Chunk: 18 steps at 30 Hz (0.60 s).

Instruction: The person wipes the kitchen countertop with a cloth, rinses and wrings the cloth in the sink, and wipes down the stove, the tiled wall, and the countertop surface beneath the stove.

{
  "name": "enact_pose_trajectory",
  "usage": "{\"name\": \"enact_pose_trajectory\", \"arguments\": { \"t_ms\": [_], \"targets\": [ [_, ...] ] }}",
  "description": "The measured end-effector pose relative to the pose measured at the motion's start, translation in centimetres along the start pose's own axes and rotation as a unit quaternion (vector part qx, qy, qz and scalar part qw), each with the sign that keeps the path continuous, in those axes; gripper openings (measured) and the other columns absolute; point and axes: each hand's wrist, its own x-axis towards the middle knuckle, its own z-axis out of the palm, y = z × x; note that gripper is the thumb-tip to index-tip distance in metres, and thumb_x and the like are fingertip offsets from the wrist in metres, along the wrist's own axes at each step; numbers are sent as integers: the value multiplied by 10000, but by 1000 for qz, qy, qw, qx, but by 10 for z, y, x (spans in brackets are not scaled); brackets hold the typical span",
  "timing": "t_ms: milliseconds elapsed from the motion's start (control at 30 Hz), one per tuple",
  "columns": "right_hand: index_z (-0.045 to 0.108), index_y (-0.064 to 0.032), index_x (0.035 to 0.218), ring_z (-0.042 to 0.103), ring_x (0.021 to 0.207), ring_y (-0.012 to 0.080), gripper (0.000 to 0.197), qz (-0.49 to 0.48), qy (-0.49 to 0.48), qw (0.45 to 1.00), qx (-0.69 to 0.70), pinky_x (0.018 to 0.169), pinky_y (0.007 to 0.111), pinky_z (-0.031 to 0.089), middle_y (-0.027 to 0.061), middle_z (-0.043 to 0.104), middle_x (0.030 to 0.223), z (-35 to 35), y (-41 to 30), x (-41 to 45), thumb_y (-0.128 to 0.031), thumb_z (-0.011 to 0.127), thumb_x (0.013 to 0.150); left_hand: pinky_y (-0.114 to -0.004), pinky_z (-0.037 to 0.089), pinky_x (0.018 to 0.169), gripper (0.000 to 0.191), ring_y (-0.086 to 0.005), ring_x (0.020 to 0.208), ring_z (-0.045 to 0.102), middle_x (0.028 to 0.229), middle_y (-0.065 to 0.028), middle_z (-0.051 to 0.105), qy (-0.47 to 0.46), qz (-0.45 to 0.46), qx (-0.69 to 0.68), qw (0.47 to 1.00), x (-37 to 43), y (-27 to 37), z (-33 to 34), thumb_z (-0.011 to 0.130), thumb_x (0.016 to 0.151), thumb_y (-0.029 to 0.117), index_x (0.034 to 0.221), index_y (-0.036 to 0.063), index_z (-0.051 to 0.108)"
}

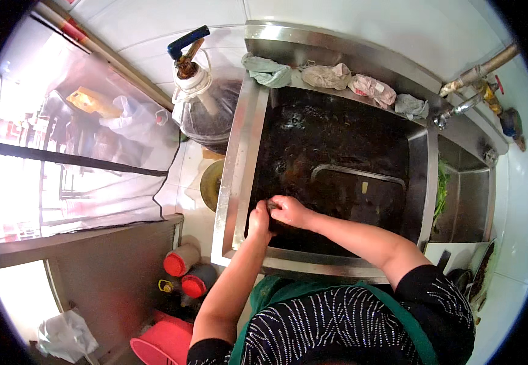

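My left hand and my right hand meet over the near left part of a stainless steel sink. Between them they grip a small dark greyish item. Most of it is hidden by my fingers, so I cannot tell what it is. Below my hands the basin holds very dark liquid. A rectangular metal rim breaks its surface on the right, with a small pale piece inside its outline.
Crumpled cloths line the sink's back ledge. A metal tap reaches in at the back right. Green leaves lie in the smaller right basin. A large clear jug with a pump stands left; red-lidded containers and a red basin are lower left.
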Motion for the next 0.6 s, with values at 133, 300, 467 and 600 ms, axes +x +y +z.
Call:
{"name": "enact_pose_trajectory", "arguments": {
  "t_ms": [133, 300, 467, 600],
  "targets": [
    [468, 0, 773, 518, 596, 203, 192, -87, -61, 993, -60, 569, 350, 413, 134, 537, 665, 28, -103, -29, -169, 557, 795, -390, 447, 767, 315, -257, 877, 567, 950, -72, 586, -225, 32, -442, 867, 141, -101, -42, 362, 895, 314, 971, 66, 539],
    [564, -16, 847, 580, 738, 396, 244, 19, 116, 930, -348, 650, 475, 471, 210, 601, 791, -25, -21, 17, -252, 557, 784, -342, 450, 729, 221, -207, 838, 546, 925, -83, 581, -58, 170, -127, 976, 17, -34, 26, 447, 855, 176, 984, 29, 550],
    [559, 12, 857, 587, 782, 399, 242, 29, 188, 912, -363, 670, 477, 470, 222, 606, 799, -59, -11, 53, -223, 549, 800, -401, 438, 838, 318, -352, 960, 534, 1050, -186, 549, 38, 456, 366, 810, -11, -29, -16, 549, 762, 89, 1067, 5, 528],
    [545, 6, 920, 591, 690, 389, 238, -41, 295, 918, -260, 585, 448, 437, 217, 598, 752, -75, -26, 90, -217, 545, 837, -425, 414, 902, 349, -390, 1039, 497, 1207, -219, 450, 34, 456, 430, 779, -41, -36, -31, 542, 727, 49, 1073, 5, 526]
  ]
}}
